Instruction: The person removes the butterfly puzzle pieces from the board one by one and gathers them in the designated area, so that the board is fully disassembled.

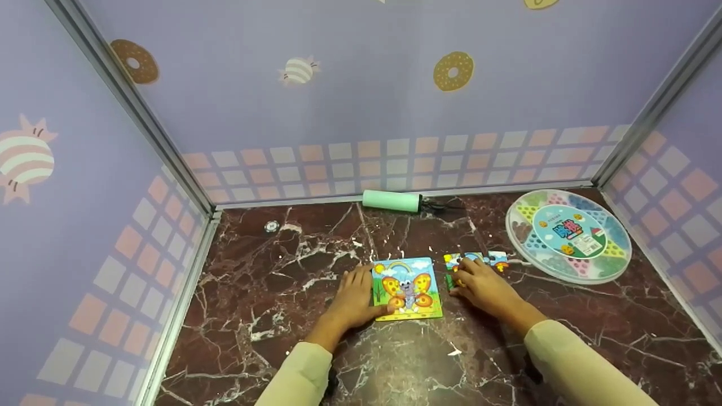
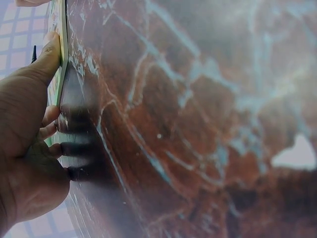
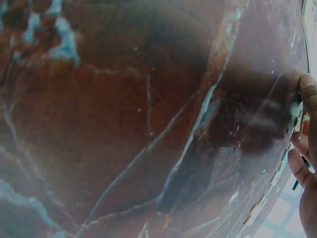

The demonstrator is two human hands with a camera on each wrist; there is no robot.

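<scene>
A square butterfly picture puzzle board (image 1: 407,287) lies flat on the marble-patterned table. My left hand (image 1: 354,296) rests along its left edge, thumb (image 2: 48,52) on the lower left corner and the other fingers beside the board. To the right, my right hand (image 1: 482,285) bends over a loose group of jigsaw pieces (image 1: 498,260). Its thumb and fingers pinch a green-edged puzzle piece (image 1: 449,281), mostly hidden beneath them. In the right wrist view, the right hand (image 3: 308,144) shows only at the frame's edge, with thin pieces (image 3: 257,210) lying nearby.
A round clear-lidded box of colored beads (image 1: 586,265) lies at the right. Against the back wall is a mint-green cylinder (image 1: 391,201) with a black end. A small round token (image 1: 272,226) sits at the back left. Printed walls enclose three sides.
</scene>
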